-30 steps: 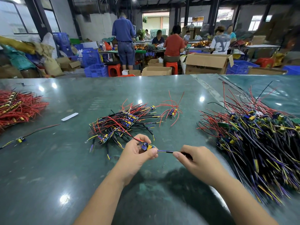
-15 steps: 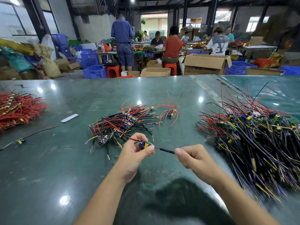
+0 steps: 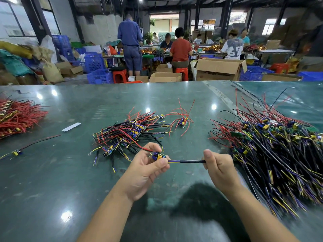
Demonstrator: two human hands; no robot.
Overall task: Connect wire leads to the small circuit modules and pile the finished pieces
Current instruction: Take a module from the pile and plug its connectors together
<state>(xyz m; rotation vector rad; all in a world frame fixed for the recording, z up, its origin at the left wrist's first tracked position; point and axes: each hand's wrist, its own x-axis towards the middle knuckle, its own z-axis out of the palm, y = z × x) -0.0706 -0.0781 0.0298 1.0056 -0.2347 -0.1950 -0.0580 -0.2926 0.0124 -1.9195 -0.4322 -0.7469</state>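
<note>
My left hand [image 3: 145, 173] pinches a small circuit module [image 3: 158, 156] with blue and yellow parts between thumb and fingers; a red lead runs from it up to the left. My right hand [image 3: 220, 170] grips the black sleeved wire lead [image 3: 190, 161], which stretches level from the module with yellow and purple strands at the module end. Just beyond my hands lies a pile of modules with red, black and yellow leads [image 3: 127, 135]. A big heap of modules with long black, yellow and purple leads [image 3: 279, 151] lies to the right.
The green table [image 3: 52, 180] also bears a bundle of red wires [image 3: 15, 117] at far left, a lone wired module [image 3: 16, 152], a white strip [image 3: 71, 127] and a small module with red leads [image 3: 182, 121]. Beyond the far edge are cardboard boxes, blue crates and people working.
Both hands have stayed close together over the table. My right hand slid a little along the black lead, and the lead now stretches straighter between the hands.
</note>
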